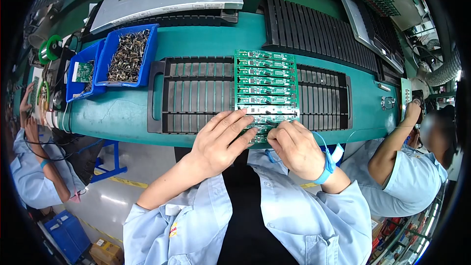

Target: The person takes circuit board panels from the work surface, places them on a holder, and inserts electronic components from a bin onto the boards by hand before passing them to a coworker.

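the board lies across the middle of the rack, on the worktop. left of the rack are two bins; the right one holds small parts. a spool is left of them. another rack lies behind, to the right.

Bright, even light through a strongly bent wide-angle view.
The circuit boards and green surface are clearly lit and fairly sharp, while the black trays look dark. A pale streak of glare lies on the grey floor, and bright strips shine at the lower right edge. Black fills the corners, with bluish fringing along the curved border; shapes near the sides lean and stretch, and a blurred patch covers part of the person at right.
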Tool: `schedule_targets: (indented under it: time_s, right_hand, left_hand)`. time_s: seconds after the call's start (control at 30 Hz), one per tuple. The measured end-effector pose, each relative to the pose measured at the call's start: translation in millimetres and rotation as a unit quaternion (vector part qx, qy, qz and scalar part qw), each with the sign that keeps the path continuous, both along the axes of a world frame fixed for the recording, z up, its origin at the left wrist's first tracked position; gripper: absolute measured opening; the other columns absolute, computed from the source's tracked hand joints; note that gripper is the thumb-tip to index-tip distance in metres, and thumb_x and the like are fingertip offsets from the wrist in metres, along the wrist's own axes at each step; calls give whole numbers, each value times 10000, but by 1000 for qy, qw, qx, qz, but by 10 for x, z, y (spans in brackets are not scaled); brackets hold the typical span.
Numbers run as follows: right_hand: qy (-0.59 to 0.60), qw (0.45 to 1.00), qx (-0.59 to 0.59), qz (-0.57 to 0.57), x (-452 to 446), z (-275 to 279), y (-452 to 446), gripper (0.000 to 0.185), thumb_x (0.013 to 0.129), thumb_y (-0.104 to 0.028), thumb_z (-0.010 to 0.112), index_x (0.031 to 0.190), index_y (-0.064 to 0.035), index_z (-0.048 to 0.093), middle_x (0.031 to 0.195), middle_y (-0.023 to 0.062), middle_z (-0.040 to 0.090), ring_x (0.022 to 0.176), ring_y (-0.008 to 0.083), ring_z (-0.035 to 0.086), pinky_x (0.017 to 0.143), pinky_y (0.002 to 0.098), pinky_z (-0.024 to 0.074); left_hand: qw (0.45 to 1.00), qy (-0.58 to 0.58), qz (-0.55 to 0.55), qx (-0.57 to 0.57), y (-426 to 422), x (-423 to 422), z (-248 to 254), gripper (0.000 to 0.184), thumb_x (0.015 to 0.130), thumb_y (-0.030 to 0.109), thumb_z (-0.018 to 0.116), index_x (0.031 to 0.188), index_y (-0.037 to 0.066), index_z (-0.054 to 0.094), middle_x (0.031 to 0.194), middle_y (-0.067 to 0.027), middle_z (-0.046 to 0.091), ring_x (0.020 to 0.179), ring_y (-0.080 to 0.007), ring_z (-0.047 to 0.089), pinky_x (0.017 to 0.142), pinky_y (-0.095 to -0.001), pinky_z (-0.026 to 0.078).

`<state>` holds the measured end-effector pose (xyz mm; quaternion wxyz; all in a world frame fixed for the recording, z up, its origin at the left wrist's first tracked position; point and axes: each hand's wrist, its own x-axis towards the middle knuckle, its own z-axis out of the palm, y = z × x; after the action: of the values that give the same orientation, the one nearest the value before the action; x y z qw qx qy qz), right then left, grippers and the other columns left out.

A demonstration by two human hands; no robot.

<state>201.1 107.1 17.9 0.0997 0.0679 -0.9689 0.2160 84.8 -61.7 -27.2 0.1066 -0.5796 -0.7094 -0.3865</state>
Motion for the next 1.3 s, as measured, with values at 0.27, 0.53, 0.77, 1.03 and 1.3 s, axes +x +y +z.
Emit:
schedule_targets:
  time_s: [0.27,0.53,0.77,1.03,1.3]
  right_hand:
    - [20,997,74,17,-19,22,-45,79,809,-80,603,861,-30,570,805,72,513,656,204,509,658,307,427]
    - [17,1000,-22,6,47,44,54,96,761,-48,656,845,-31,613,799,50,540,690,191,519,651,295,426]
    - [24,996,-83,-2,30,-43,62,105,761,-47,658,841,-33,592,804,49,513,695,193,500,658,305,418]
    - [31,999,-18,-16,19,-44,13,94,765,-43,634,849,-41,591,823,67,515,688,207,493,659,307,412]
    - [31,991,127,11,27,8,-75,137,754,-62,623,888,-44,606,839,66,529,694,197,492,662,299,397]
  left_hand:
    - [1000,-6,1,1,6,4,7,196,733,75,673,926,45,659,1101,-105,626,1091,-265,591,918,-392,475]
    - [1000,-10,2,2,5,10,0,207,727,77,679,930,43,659,1104,-109,627,1094,-268,591,917,-393,476]
    - [1000,-13,3,4,5,10,9,220,721,74,683,937,42,660,1101,-106,629,1092,-266,593,918,-393,476]
    - [1000,-18,8,5,17,6,31,206,719,73,683,922,46,665,1095,-99,631,1086,-261,598,918,-393,475]
    - [1000,-28,14,0,10,28,-2,188,721,74,684,907,50,670,1085,-95,636,1084,-258,599,919,-392,474]
